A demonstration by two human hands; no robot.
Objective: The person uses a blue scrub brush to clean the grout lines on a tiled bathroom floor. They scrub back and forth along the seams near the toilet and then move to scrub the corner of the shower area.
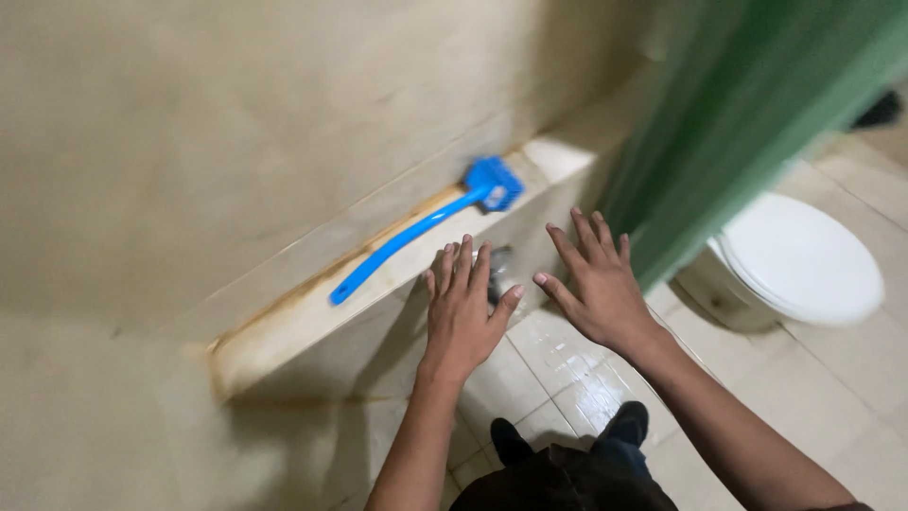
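Both hands are spread flat with open fingers and hold nothing. The left hand point(463, 308) and the right hand point(594, 281) hover side by side just below a tiled ledge point(284, 331). A blue brush point(430, 225) lies on that ledge, above and to the left of the left hand's fingertips, apart from them. Between the hands a small grey metal thing point(499, 270) shows, half hidden and too blurred to identify. A green curtain point(738, 114) covers part of a white toilet point(799, 260).
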